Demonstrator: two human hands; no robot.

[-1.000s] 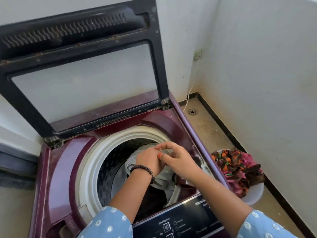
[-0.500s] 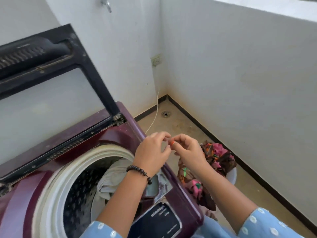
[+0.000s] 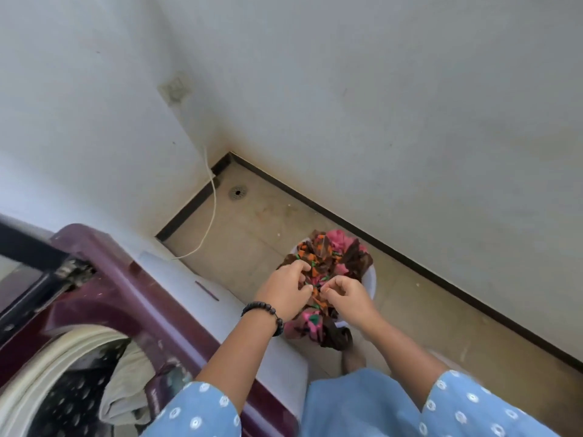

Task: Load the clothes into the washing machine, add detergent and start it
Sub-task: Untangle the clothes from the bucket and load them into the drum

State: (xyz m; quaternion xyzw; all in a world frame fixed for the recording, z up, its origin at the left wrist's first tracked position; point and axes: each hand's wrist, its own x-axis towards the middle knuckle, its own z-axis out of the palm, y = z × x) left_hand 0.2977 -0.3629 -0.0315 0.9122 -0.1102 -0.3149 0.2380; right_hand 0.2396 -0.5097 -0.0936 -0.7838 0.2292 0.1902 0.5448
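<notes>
Change: 0.5 s ago both hands met in the air above the corner of the washing machine, holding nothing; now they are down at the pile of clothes in the basin, and the view has swung right so the machine fills only the lower left
Left hand [image 3: 284, 287]: fingers curled down into the patterned clothes [image 3: 328, 263], fingertips pressed among the folds near the top of the pile; whether cloth is actually gripped cannot be told
Right hand [image 3: 345, 294]: thumb and forefinger drawn together at the middle of the pile, the other fingers curled; it seems to pinch a fold, yet the contact is too small to confirm
Bracelet [image 3: 265, 312]: dark beads around the left wrist
Clothes: orange, pink, green and brown heap overflowing a white basin [image 3: 370, 280] on the floor, just beside the machine's right side
Washing machine [image 3: 132, 298]: maroon top, lid [image 3: 38, 266] raised, drum open with a pale garment [image 3: 129, 386] inside
Corner: white cable [image 3: 213, 209] runs down from a wall socket [image 3: 175, 89]; a floor drain [image 3: 237, 193] lies near it
</notes>
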